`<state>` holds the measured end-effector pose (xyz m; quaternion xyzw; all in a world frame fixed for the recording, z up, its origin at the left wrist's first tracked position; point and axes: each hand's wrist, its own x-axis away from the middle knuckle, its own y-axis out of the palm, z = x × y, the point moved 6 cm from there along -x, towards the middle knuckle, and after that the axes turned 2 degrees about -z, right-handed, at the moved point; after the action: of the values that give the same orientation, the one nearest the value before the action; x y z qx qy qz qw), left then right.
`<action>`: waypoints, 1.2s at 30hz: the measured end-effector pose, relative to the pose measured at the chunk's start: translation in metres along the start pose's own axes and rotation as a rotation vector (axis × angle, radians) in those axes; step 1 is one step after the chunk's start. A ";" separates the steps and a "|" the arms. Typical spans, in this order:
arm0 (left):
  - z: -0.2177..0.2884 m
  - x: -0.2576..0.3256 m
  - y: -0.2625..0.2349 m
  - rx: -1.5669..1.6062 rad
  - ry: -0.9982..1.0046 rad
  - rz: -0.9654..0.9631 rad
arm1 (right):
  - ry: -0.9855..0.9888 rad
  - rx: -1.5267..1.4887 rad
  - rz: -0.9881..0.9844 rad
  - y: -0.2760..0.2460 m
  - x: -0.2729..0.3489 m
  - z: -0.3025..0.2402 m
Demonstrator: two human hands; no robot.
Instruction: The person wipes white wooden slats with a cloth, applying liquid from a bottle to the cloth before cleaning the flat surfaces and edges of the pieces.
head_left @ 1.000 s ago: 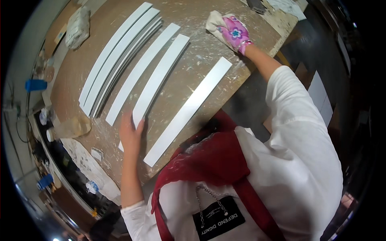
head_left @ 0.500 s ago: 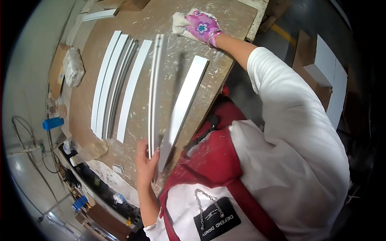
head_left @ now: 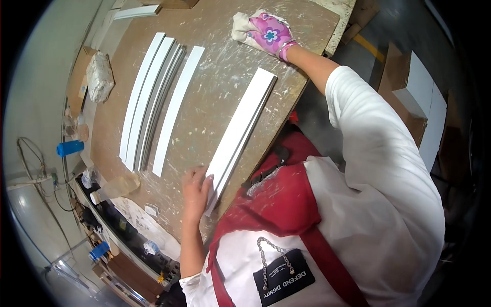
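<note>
A white strip (head_left: 240,117) lies slantwise near the table's front edge, on or against a second strip whose edge shows along its right side. Beside its lower end rests my left hand (head_left: 195,193), bare, fingers apart over the tabletop and the thumb at the strip's edge. At the far right of the table, my right hand (head_left: 270,36), in a pink flowered glove, is closed on a bunched off-white cloth (head_left: 242,26). Left of the middle lie several more white strips (head_left: 176,110), side by side, a few showing grooved edges.
The brown table (head_left: 215,87) is scuffed with white marks. A wrapped whitish block (head_left: 100,77) sits at its left, near a blue bottle-like object (head_left: 70,148). Another strip (head_left: 137,12) lies at the far left. Cardboard boxes (head_left: 414,94) stand right of the table.
The grooved strip that my left hand held raised has come down flat onto the strip at the right, white face up. My left fingers have loosened. The right hand stays on the cloth.
</note>
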<state>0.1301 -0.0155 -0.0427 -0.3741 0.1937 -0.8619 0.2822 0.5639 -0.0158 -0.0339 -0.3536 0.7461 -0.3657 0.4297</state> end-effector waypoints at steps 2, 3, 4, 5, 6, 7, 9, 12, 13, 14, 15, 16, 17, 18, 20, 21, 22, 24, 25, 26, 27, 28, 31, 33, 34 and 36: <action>0.037 0.007 0.005 -0.513 0.301 0.121 | -0.002 -0.001 -0.034 -0.002 0.000 -0.004; 0.027 0.003 0.015 -0.468 0.304 0.112 | 0.032 0.018 -0.047 -0.004 0.002 -0.006; 0.028 0.006 0.020 -0.452 0.282 0.120 | 0.012 0.010 -0.064 0.011 -0.001 0.005; 0.034 0.004 0.025 -0.445 0.290 0.149 | 0.052 0.064 -0.036 0.031 -0.003 0.034; 0.035 0.002 0.029 -0.435 0.286 0.180 | 0.085 0.111 -0.014 0.046 -0.003 0.050; 0.030 0.005 0.030 -0.431 0.298 0.254 | 0.048 0.085 -0.049 0.044 -0.004 0.030; 0.023 0.010 0.037 -0.409 0.259 0.265 | 0.235 0.128 -0.202 0.017 -0.008 0.002; 0.018 0.012 0.039 -0.365 0.300 0.325 | 0.085 0.205 0.000 0.030 -0.004 0.016; 0.019 0.015 0.038 -0.352 0.309 0.324 | 0.062 0.193 -0.010 0.037 -0.002 0.018; 0.020 0.015 0.036 -0.337 0.323 0.321 | 0.046 0.193 0.030 0.040 0.000 0.020; 0.018 0.013 0.026 -0.327 0.306 0.334 | 0.032 0.193 0.071 0.040 0.001 0.024; 0.013 0.012 0.005 -0.351 0.283 0.412 | 0.014 0.182 0.061 0.040 0.001 0.030; 0.006 0.008 -0.017 -0.377 0.262 0.485 | 0.013 0.188 0.031 0.037 0.000 0.038; -0.012 0.002 -0.043 -0.229 0.169 0.508 | 0.010 0.188 0.001 0.039 0.001 0.043; -0.058 -0.004 -0.092 -0.180 0.074 0.596 | -0.003 0.127 0.011 0.045 -0.002 0.044; -0.082 -0.004 -0.104 -0.276 0.073 0.650 | 0.006 0.087 0.028 0.047 -0.005 0.042; -0.096 -0.008 -0.108 -0.266 0.067 0.660 | -0.009 0.088 0.027 0.049 -0.006 0.042; -0.105 -0.014 -0.108 -0.480 0.084 0.663 | -0.038 0.090 0.018 0.053 -0.006 0.043; -0.101 -0.016 -0.109 -0.431 0.133 0.726 | -0.033 0.104 0.004 0.055 -0.006 0.044; -0.101 -0.019 -0.111 -0.424 0.128 0.733 | -0.043 0.105 0.002 0.055 -0.006 0.045; -0.104 -0.023 -0.114 -0.424 0.083 0.690 | -0.062 0.094 0.007 0.054 -0.007 0.046; -0.104 -0.027 -0.116 -0.422 0.041 0.646 | -0.081 0.084 0.013 0.052 -0.009 0.043; -0.089 -0.015 -0.109 -0.313 0.144 0.654 | -0.011 0.070 -0.089 0.042 -0.016 0.055; -0.093 -0.005 -0.100 -0.290 0.155 0.649 | 0.072 -0.336 -0.254 0.025 -0.028 0.005; -0.092 -0.001 -0.094 -0.248 0.182 0.660 | -0.162 -0.077 -0.190 0.011 -0.037 -0.028; -0.095 0.002 -0.081 -0.195 0.159 0.620 | -0.499 -0.341 -0.214 0.010 -0.040 -0.127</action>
<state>0.0294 0.0573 -0.0587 -0.2542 0.4013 -0.7390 0.4777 0.4625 0.0539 0.0190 -0.5758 0.6268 -0.1803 0.4930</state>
